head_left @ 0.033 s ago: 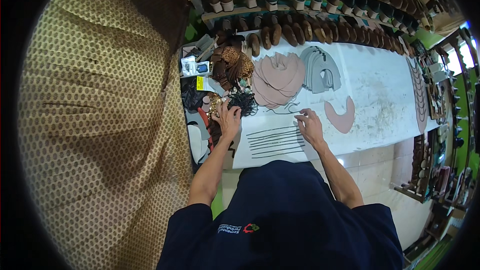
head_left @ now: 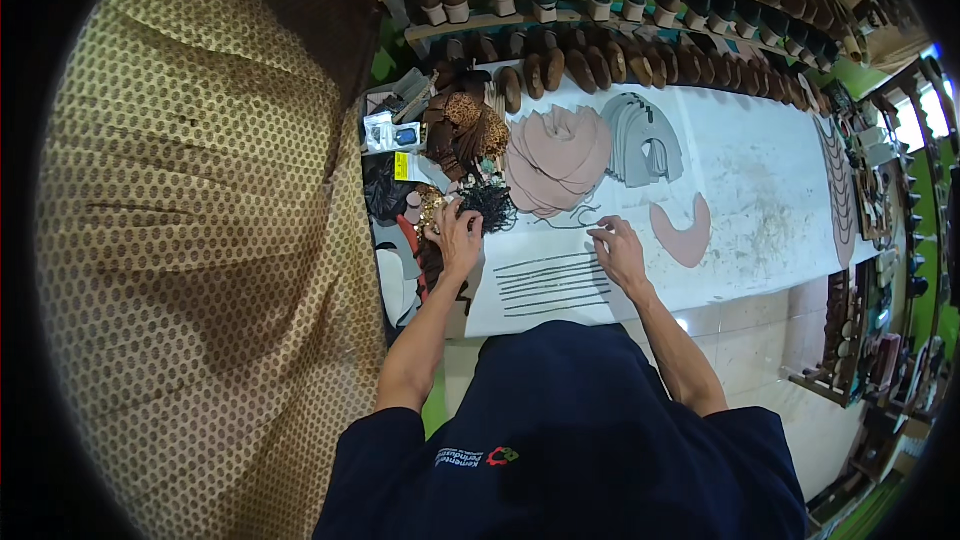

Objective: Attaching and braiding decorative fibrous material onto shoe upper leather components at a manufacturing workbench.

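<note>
My left hand (head_left: pixel 457 239) hovers over the clutter at the table's left end, beside a tangle of thin black cords (head_left: pixel 487 207). Its fingers are bent and spread, with nothing visible held between them. My right hand (head_left: pixel 622 255) pinches the end of a thin dark cord (head_left: pixel 562 227), which curves across the white tabletop toward the tangle. Between my hands, several dark strips (head_left: pixel 552 288) lie side by side in rows near the front edge. A single pink U-shaped piece (head_left: pixel 682 240) rests to the right of my right hand.
Behind my hands lie overlapping pink pieces (head_left: pixel 558 160) and a stack of grey curved pieces (head_left: pixel 640 140). Brown and leopard-print material (head_left: pixel 465 130) is heaped at the left. Shoe lasts (head_left: pixel 580 70) line the back edge, below shelves of shoes. A patterned curtain (head_left: pixel 200 240) hangs at left.
</note>
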`<state>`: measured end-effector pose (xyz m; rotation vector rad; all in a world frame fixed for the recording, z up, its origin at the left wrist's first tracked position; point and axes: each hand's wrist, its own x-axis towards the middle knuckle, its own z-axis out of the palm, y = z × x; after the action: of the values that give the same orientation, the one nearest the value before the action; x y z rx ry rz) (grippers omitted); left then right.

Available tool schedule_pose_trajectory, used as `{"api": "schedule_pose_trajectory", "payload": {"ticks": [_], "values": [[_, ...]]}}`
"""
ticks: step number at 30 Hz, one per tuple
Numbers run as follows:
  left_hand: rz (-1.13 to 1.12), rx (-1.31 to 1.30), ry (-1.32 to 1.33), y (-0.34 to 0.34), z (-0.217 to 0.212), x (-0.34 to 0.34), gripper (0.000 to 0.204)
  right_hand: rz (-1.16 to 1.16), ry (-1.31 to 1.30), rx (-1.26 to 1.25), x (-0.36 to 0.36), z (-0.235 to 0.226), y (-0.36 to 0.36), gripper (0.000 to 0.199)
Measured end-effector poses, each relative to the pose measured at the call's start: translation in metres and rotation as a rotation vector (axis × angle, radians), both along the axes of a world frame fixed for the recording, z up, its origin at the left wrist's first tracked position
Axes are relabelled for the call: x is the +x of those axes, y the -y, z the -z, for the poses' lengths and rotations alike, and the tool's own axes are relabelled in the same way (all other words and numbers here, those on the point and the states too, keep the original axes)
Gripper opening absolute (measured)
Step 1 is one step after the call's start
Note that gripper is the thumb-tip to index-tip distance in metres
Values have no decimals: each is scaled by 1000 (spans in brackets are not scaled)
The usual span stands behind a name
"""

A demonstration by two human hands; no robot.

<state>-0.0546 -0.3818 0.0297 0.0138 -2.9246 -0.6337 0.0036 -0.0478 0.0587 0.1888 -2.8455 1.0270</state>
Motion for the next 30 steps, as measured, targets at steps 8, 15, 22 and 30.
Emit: {"api": "schedule_pose_trajectory", "payload": {"ticks": [8, 15, 22, 30], "values": [[71, 384, -75, 10, -60, -25, 22, -130, -38, -180, -50, -41, 47, 20], [147, 563, 87, 13, -125, -50, 29, -299, -139, -284, -105, -100, 96, 27], [224, 904, 35, 6, -167, -63, 26, -356, -6, -507, -140, -158, 127, 38], [256, 1057, -42, 2, -170, -69, 26, -352, 89, -466, -158, -170, 135, 33]]}}
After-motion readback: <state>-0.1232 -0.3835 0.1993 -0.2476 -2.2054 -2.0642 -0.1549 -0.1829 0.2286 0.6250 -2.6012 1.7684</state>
